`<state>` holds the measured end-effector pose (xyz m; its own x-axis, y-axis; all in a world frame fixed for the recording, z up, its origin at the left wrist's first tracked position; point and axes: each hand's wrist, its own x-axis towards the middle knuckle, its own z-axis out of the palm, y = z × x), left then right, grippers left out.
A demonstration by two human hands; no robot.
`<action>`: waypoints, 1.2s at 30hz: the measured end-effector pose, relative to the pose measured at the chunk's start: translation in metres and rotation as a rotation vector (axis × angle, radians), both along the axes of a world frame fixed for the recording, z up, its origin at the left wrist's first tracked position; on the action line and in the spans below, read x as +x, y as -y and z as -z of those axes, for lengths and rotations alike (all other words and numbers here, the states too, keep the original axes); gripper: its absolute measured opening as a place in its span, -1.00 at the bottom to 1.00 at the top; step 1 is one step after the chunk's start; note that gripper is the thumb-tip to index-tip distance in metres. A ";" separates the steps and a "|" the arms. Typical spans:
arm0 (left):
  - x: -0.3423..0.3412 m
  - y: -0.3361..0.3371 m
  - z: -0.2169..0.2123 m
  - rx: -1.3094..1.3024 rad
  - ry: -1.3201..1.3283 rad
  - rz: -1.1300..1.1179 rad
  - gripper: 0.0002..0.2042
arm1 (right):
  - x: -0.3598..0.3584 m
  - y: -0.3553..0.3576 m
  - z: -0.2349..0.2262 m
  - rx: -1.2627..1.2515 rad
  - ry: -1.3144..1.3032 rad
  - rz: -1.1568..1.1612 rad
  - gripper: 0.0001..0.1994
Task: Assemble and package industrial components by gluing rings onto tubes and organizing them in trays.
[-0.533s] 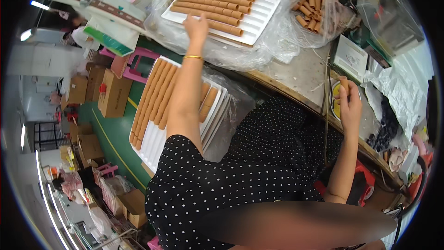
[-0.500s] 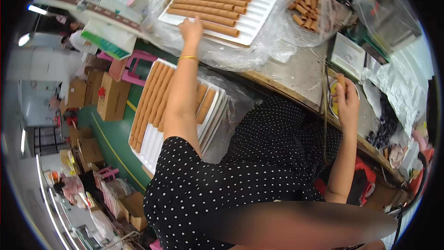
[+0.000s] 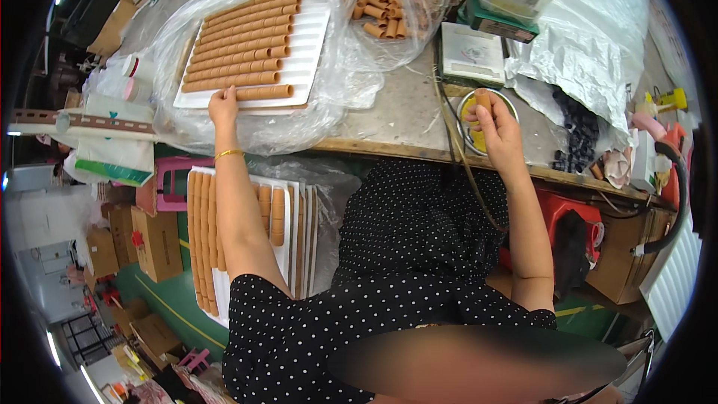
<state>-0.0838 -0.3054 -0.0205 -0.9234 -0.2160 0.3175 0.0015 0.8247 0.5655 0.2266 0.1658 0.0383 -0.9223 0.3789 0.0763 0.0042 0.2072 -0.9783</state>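
My left hand (image 3: 223, 107) rests at the near edge of a white grooved tray (image 3: 308, 52), touching the end of the nearest brown tube (image 3: 263, 93). Rows of the same brown tubes (image 3: 239, 37) fill most of the tray, which lies on clear plastic sheeting. My right hand (image 3: 496, 129) is shut on one short brown tube (image 3: 484, 98), held upright over a round metal dish (image 3: 465, 105) with yellow stuff in it.
A clear bag of loose brown tubes (image 3: 380, 7) lies behind the tray. A small white scale (image 3: 471, 54) stands beside the dish. A stack of filled white trays (image 3: 247, 232) sits low on my left. Cardboard boxes (image 3: 153, 243) stand on the green floor.
The view has swung, so the bench sits more central. My left hand stays at the tray's near edge and my right hand still holds a tube at the dish.
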 end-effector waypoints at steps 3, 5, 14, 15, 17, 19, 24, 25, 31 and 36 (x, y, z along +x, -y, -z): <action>-0.008 0.021 0.008 0.073 -0.059 -0.071 -0.63 | 0.003 -0.004 0.006 -0.099 -0.036 0.003 -0.69; 0.004 -0.018 -0.017 0.181 -0.330 -0.083 -0.64 | 0.003 -0.011 0.011 -0.157 -0.055 0.039 -0.69; 0.182 -0.298 -0.078 1.204 0.761 0.879 -0.80 | -0.031 0.016 -0.008 -0.480 -0.371 -0.081 -0.64; 0.193 -0.309 -0.063 1.333 0.927 0.874 -0.79 | -0.032 0.020 -0.007 -0.504 -0.372 -0.090 -0.65; 0.208 -0.330 -0.051 1.392 1.058 0.898 -0.78 | -0.029 0.017 -0.004 -0.523 -0.371 -0.082 -0.66; 0.217 -0.344 -0.042 1.672 1.127 0.949 -0.77 | -0.022 0.010 0.001 -0.469 -0.359 -0.079 -0.68; 0.225 -0.363 -0.024 1.870 1.202 0.901 -0.69 | -0.015 -0.013 0.014 -0.483 -0.185 -0.229 -0.62; 0.221 -0.367 -0.023 1.874 1.226 0.941 -0.68 | -0.014 -0.023 0.018 -0.264 -0.117 -0.161 -0.59; 0.220 -0.362 -0.039 1.397 0.869 0.763 -0.72 | -0.066 -0.063 0.027 0.610 -0.204 0.158 -0.65; 0.224 -0.350 -0.039 1.319 0.780 0.789 -0.78 | -0.104 -0.077 0.033 0.848 -0.140 0.266 -0.69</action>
<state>0.1402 0.0442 0.0186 -0.7641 0.6039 -0.2267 -0.4363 -0.2250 0.8712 0.1224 0.2426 0.0054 -0.7732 0.3441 0.5327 0.0473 0.8690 -0.4925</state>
